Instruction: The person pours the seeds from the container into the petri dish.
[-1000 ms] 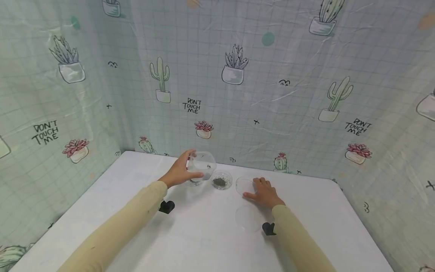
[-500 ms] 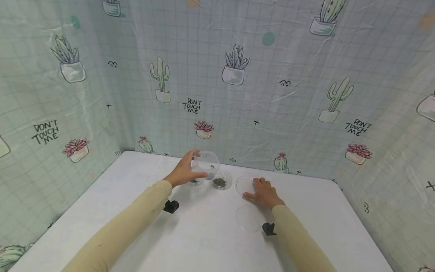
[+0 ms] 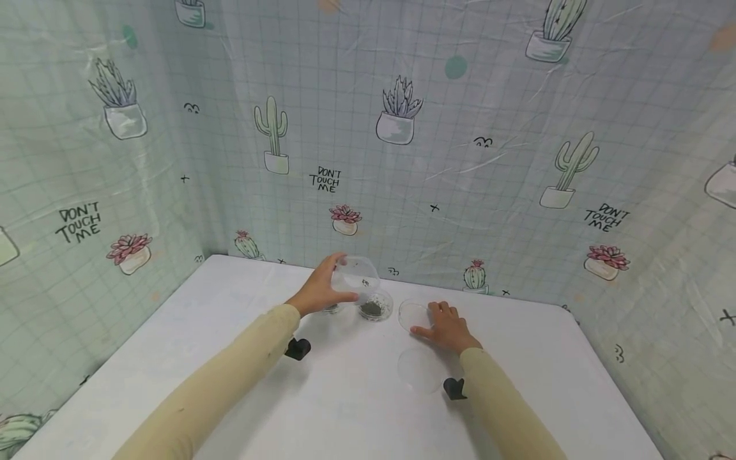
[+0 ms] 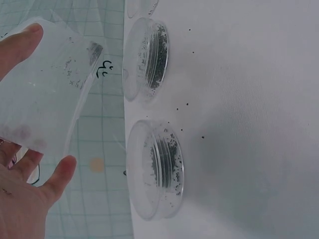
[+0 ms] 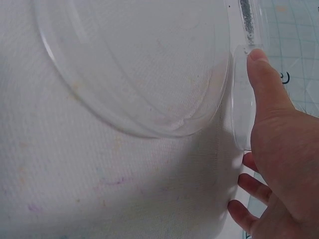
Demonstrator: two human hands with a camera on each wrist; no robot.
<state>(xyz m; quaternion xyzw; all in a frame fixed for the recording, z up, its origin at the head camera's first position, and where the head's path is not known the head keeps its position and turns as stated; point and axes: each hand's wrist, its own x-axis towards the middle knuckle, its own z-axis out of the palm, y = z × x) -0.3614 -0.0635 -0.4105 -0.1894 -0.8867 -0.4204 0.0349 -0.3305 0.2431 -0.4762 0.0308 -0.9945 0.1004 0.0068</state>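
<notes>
My left hand (image 3: 322,287) grips a clear plastic container (image 3: 358,276), tilted above the table, between thumb and fingers. Dark grains gather in one corner of that container (image 4: 50,79) in the left wrist view. Just below are two clear petri dishes holding dark grains: one dish (image 3: 389,308) in full sight, the other dish (image 3: 331,311) partly hidden by the hand. My right hand (image 3: 450,329) holds a third clear dish (image 3: 413,314) that stands on the table, its thumb at the near rim and its fingers on the far side.
A round clear lid or dish (image 5: 99,117) lies on the white table (image 3: 356,409), nearer than the right hand. Several loose grains (image 4: 187,104) are scattered beside the dishes. Behind the table hangs a cactus-printed sheet (image 3: 345,115).
The left hand and its tilted container have moved gradually to the right, from over the left dish toward the middle one. The right hand has stayed put.
</notes>
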